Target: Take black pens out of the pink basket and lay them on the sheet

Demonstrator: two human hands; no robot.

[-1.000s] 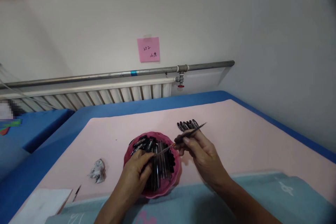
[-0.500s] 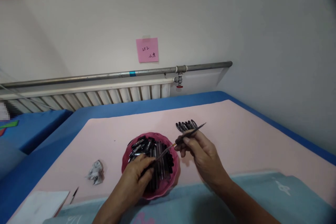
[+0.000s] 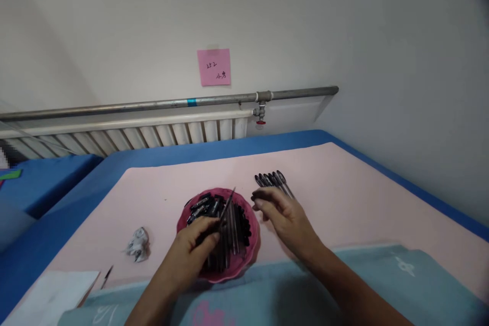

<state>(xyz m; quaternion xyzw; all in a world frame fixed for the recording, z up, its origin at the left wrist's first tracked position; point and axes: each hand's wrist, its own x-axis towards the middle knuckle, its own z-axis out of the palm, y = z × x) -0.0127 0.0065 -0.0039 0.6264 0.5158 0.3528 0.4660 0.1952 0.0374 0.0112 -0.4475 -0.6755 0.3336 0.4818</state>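
A slim pen without a cap, its pointed tip up and tilted right, is pinched in my left hand over the pink basket. The basket holds a pile of black pen caps, several clear pen barrels and small black parts at its right side. Just right of the rim is my right hand, its fingers curled together. Something dark shows at its fingertips, too small to make out. Beyond that hand lies a row of capped black pens, partly hidden by it.
A crumpled grey-and-white wrapper lies left of the basket. Near the front left are a dark pen-like piece and white paper. Blue-green cloth covers the front edge. A radiator and pipe run along the wall.
My right hand has let go of the pen and moved slightly away from it. My left hand has kept the pen and swung its tip upward.
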